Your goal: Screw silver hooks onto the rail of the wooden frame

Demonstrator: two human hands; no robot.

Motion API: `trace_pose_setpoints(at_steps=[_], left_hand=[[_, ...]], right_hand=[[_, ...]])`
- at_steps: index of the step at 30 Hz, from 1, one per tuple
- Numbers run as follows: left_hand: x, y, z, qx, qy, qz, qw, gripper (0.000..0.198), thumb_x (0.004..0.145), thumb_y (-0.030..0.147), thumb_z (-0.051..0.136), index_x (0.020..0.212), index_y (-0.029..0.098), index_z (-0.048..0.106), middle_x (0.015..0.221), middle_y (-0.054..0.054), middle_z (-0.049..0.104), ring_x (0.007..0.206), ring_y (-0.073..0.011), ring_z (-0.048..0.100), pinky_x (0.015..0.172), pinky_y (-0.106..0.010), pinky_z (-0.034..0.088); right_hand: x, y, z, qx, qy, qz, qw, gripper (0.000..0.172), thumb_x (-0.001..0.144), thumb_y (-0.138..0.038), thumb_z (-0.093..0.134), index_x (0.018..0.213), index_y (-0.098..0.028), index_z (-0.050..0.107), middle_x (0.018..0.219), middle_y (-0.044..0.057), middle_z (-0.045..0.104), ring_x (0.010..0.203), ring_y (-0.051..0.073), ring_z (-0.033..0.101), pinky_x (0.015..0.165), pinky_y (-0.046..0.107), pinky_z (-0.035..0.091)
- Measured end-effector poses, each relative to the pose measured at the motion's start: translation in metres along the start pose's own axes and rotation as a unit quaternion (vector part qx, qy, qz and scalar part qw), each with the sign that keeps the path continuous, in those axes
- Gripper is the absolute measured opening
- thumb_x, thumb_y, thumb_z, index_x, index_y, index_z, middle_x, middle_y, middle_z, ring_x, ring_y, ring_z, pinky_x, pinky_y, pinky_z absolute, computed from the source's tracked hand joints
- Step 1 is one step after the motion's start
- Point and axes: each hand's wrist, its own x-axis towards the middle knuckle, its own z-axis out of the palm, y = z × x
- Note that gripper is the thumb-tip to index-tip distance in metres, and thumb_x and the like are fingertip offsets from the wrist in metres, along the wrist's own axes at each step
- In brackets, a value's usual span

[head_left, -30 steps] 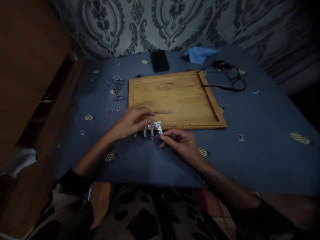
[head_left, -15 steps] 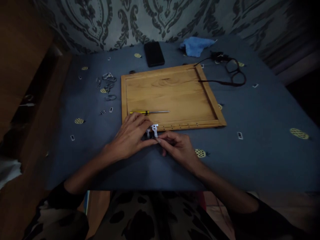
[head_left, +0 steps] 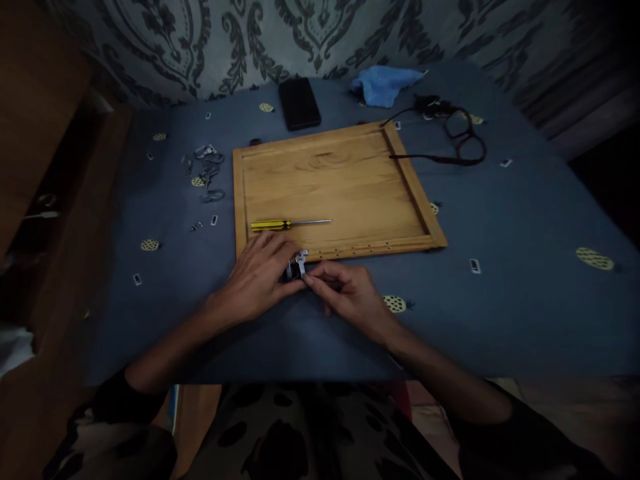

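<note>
A small silver metal hook stands at the front edge of a framed wooden board. My left hand rests over the board's front rail, its thumb and fingers closed round the hook's left side. With thumb and forefinger pinched, my right hand grips the hook's lower end. A second bit of metal shows under my left fingers, partly hidden. Just beyond my left hand, a yellow-and-black screwdriver lies on the board, shaft pointing right. Small dark holes run along the front rail, right of the hook.
More metal hooks lie in a loose pile left of the board, with a few screws nearer me. Behind the board are a black phone and a blue cloth. Eyeglasses overlap its right back corner.
The whole view has shifted slightly, so everything sits a little further left. Both hands keep their hold at the board's front edge; the hook looks slightly more tilted.
</note>
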Motion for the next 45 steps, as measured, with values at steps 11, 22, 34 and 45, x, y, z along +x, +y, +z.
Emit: trace_pose_setpoints(at_steps=[11, 22, 34, 45], left_hand=[[0.0, 0.0, 0.007, -0.017, 0.018, -0.033, 0.999, 0.039, 0.088, 0.041, 0.082, 0.117, 0.02, 0.068, 0.121, -0.008, 0.07, 0.114, -0.0291, 0.061, 0.097, -0.044, 0.049], [0.001, 0.002, 0.006, -0.018, 0.013, -0.035, 0.999, 0.04, 0.086, 0.041, 0.084, 0.116, 0.02, 0.069, 0.118, -0.008, 0.07, 0.111, -0.0295, 0.06, 0.095, -0.044, 0.049], [-0.008, -0.008, -0.006, -0.048, 0.019, -0.053, 0.997, 0.06, 0.082, 0.059, 0.083, 0.123, 0.019, 0.064, 0.118, -0.008, 0.069, 0.112, -0.0292, 0.061, 0.096, -0.043, 0.051], [-0.008, 0.002, 0.002, -0.015, 0.029, -0.057, 0.998, 0.041, 0.09, 0.049, 0.078, 0.116, 0.02, 0.066, 0.118, -0.008, 0.068, 0.113, -0.0287, 0.059, 0.097, -0.044, 0.048]], right_hand=[[-0.002, 0.004, -0.008, -0.185, 0.07, -0.162, 0.967, 0.016, 0.102, -0.026, 0.058, 0.098, -0.021, 0.073, 0.083, 0.003, 0.078, 0.07, 0.017, 0.073, 0.065, 0.027, 0.058], [0.003, 0.017, -0.032, -0.418, 0.007, -0.354, 0.837, 0.032, 0.103, -0.012, 0.055, 0.131, -0.015, 0.07, 0.138, 0.014, 0.073, 0.108, 0.023, 0.078, 0.086, 0.031, 0.066], [0.002, 0.021, -0.035, -0.417, -0.002, -0.348, 0.84, 0.041, 0.1, -0.006, 0.056, 0.136, -0.019, 0.069, 0.143, 0.012, 0.07, 0.106, 0.023, 0.079, 0.087, 0.032, 0.067], [-0.001, 0.02, -0.034, -0.417, 0.004, -0.319, 0.851, 0.037, 0.101, -0.01, 0.057, 0.132, -0.022, 0.073, 0.139, 0.01, 0.072, 0.103, 0.023, 0.08, 0.088, 0.033, 0.067]])
